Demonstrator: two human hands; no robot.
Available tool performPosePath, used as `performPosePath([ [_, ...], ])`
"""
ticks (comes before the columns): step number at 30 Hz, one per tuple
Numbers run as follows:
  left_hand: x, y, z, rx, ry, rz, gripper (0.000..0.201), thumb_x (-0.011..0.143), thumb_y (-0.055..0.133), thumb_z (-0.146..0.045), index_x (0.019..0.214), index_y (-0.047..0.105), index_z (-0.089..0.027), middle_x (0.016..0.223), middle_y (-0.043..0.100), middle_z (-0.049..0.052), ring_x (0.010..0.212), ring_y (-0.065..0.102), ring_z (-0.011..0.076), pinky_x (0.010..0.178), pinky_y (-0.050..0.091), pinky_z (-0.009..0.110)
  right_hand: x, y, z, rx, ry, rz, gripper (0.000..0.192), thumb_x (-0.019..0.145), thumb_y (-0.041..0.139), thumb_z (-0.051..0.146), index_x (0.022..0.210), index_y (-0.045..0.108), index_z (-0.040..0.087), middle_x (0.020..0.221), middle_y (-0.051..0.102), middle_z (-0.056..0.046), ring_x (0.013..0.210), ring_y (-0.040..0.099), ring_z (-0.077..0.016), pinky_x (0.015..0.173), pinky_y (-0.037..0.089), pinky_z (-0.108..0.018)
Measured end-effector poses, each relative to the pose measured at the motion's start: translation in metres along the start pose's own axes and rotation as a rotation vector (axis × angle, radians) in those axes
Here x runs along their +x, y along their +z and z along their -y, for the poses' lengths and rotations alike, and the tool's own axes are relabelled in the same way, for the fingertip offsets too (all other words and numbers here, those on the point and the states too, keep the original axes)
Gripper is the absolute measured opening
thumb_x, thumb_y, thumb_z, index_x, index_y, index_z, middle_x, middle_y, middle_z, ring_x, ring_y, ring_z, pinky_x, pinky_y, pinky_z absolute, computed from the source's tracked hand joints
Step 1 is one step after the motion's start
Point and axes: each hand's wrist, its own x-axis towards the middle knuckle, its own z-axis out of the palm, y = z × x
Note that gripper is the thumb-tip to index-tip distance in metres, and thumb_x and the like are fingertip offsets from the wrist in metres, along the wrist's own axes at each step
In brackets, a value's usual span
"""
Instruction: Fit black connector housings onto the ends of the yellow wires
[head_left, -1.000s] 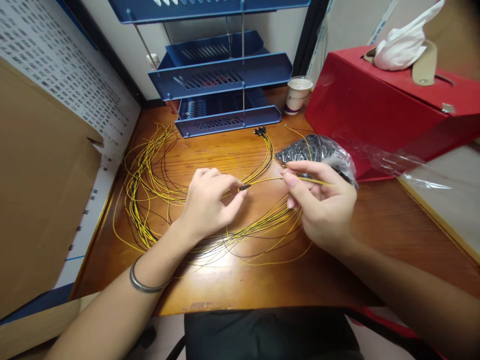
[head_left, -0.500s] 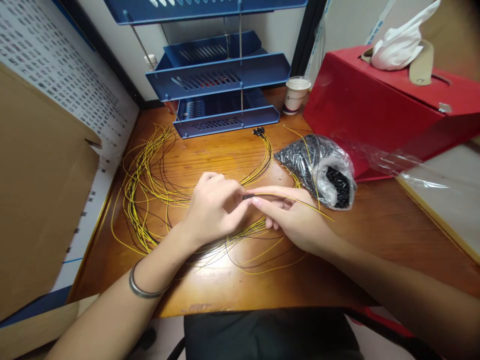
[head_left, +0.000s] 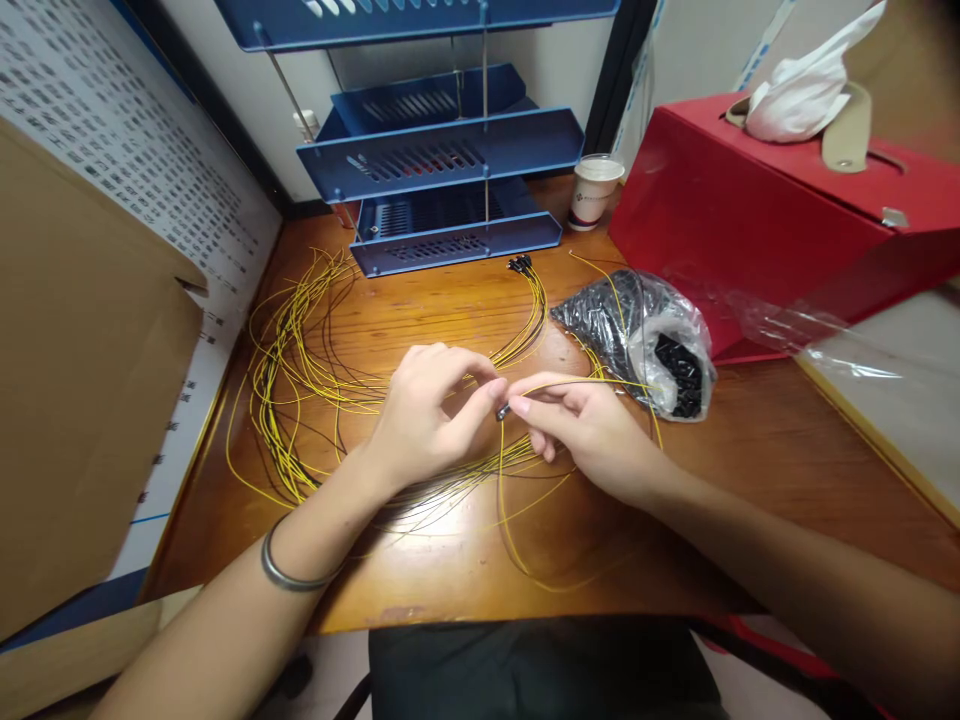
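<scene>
In the middle of the head view, my right hand (head_left: 600,435) pinches a small black connector (head_left: 502,411) between thumb and forefinger. A thin yellow wire (head_left: 570,381) runs back over that hand to the right. Another yellow wire (head_left: 504,500) hangs from near the connector and loops toward the table's front edge. My left hand (head_left: 431,415) is beside the connector, thumb and forefinger closed together; what is between them, if anything, is hidden. Beneath both hands lies a large coil of yellow and black wires (head_left: 274,400), with several black connector ends (head_left: 519,264) at the back.
A clear plastic bag (head_left: 600,305) of small black parts lies to the right. Behind stand a blue tiered tray rack (head_left: 450,160), a paper cup (head_left: 595,192) and a red box (head_left: 720,220) with tissue. Cardboard (head_left: 82,380) borders the left of the wooden table (head_left: 480,590).
The black piece between my fingertips has tilted downward and shows more. My left fingertips have shifted slightly up from it. The wire over my right hand has risen, and a wire loop now hangs nearer the front.
</scene>
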Motion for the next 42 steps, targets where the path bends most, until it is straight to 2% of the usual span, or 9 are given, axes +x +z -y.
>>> performPosePath([
  [7, 0.001, 0.001, -0.001, -0.174, -0.053, 0.042, 0.013, 0.093, 0.063, -0.025, 0.090, 0.072, -0.016, 0.082, 0.073, 0.001, 0.076, 0.064, 0.0139, 0.077, 0.044, 0.029, -0.002, 0.005, -0.004, 0.086, 0.041, 0.251, 0.022, 0.087, 0.068, 0.038, 0.091, 0.059, 0.018, 0.089, 0.070, -0.004, 0.083, 0.069, -0.0150, 0.067, 0.059, -0.025],
  [11, 0.000, 0.002, 0.000, -0.202, 0.076, 0.104, 0.016, 0.094, 0.065, -0.027, 0.093, 0.076, -0.016, 0.081, 0.075, 0.002, 0.073, 0.064, 0.0143, 0.075, 0.042, 0.031, -0.004, 0.004, -0.003, 0.002, 0.099, 0.365, 0.022, 0.091, 0.059, 0.036, 0.083, 0.060, 0.016, 0.076, 0.069, -0.004, 0.064, 0.066, -0.0122, 0.059, 0.054, -0.023],
  [15, 0.000, 0.003, 0.000, -0.218, 0.128, 0.147, 0.017, 0.094, 0.064, -0.026, 0.093, 0.077, -0.015, 0.077, 0.074, 0.003, 0.069, 0.061, 0.0134, 0.072, 0.040, 0.032, -0.005, 0.002, -0.002, -0.074, 0.102, 0.372, 0.023, 0.091, 0.056, 0.033, 0.075, 0.057, 0.017, 0.059, 0.062, 0.000, 0.052, 0.058, -0.0102, 0.053, 0.047, -0.023],
  [22, 0.000, 0.004, 0.002, -0.110, 0.115, 0.107, 0.030, 0.097, 0.059, -0.023, 0.071, 0.072, -0.016, 0.067, 0.069, 0.002, 0.063, 0.054, 0.0122, 0.071, 0.037, 0.032, -0.003, 0.003, -0.005, -0.045, 0.136, 0.277, 0.027, 0.082, 0.074, 0.039, 0.082, 0.066, 0.013, 0.066, 0.067, -0.001, 0.055, 0.060, -0.0105, 0.053, 0.048, -0.023],
  [25, -0.001, 0.005, 0.003, -0.037, 0.092, 0.077, 0.035, 0.096, 0.060, -0.024, 0.062, 0.063, -0.016, 0.058, 0.059, -0.001, 0.058, 0.047, 0.0110, 0.068, 0.035, 0.031, -0.002, 0.003, -0.003, -0.038, 0.163, 0.192, 0.025, 0.081, 0.073, 0.037, 0.086, 0.066, 0.013, 0.074, 0.072, -0.004, 0.057, 0.063, -0.0108, 0.051, 0.048, -0.023],
  [29, 0.000, 0.006, 0.003, 0.004, 0.078, 0.063, 0.045, 0.095, 0.060, -0.026, 0.054, 0.046, -0.016, 0.051, 0.043, -0.004, 0.054, 0.039, 0.0098, 0.065, 0.033, 0.030, -0.002, 0.003, 0.001, -0.029, 0.186, 0.223, 0.025, 0.083, 0.072, 0.037, 0.084, 0.068, 0.012, 0.068, 0.070, -0.003, 0.057, 0.063, -0.0107, 0.053, 0.048, -0.023],
  [32, 0.000, 0.007, 0.003, 0.015, 0.011, 0.010, 0.042, 0.095, 0.060, -0.026, 0.057, 0.045, -0.016, 0.053, 0.043, -0.005, 0.055, 0.039, 0.0093, 0.065, 0.033, 0.029, -0.004, 0.002, 0.002, -0.005, 0.198, 0.250, 0.033, 0.079, 0.076, 0.044, 0.083, 0.070, 0.011, 0.070, 0.072, -0.004, 0.059, 0.063, -0.0105, 0.056, 0.049, -0.023],
  [39, 0.003, 0.003, 0.008, -0.007, -0.352, -0.181, 0.047, 0.098, 0.054, -0.034, 0.056, 0.041, -0.018, 0.051, 0.037, -0.005, 0.049, 0.035, 0.0085, 0.054, 0.029, 0.027, -0.009, 0.003, -0.006, -0.044, 0.209, 0.365, 0.040, 0.079, 0.077, 0.051, 0.082, 0.072, 0.012, 0.078, 0.075, -0.009, 0.062, 0.062, -0.0110, 0.057, 0.046, -0.023],
  [42, 0.004, 0.000, 0.009, -0.084, -0.384, -0.195, 0.046, 0.098, 0.052, -0.035, 0.057, 0.044, -0.018, 0.051, 0.040, -0.005, 0.049, 0.037, 0.0085, 0.052, 0.029, 0.026, -0.010, 0.004, -0.006, -0.067, 0.204, 0.409, 0.039, 0.082, 0.075, 0.051, 0.084, 0.071, 0.012, 0.081, 0.075, -0.008, 0.063, 0.062, -0.0107, 0.057, 0.046, -0.023],
])
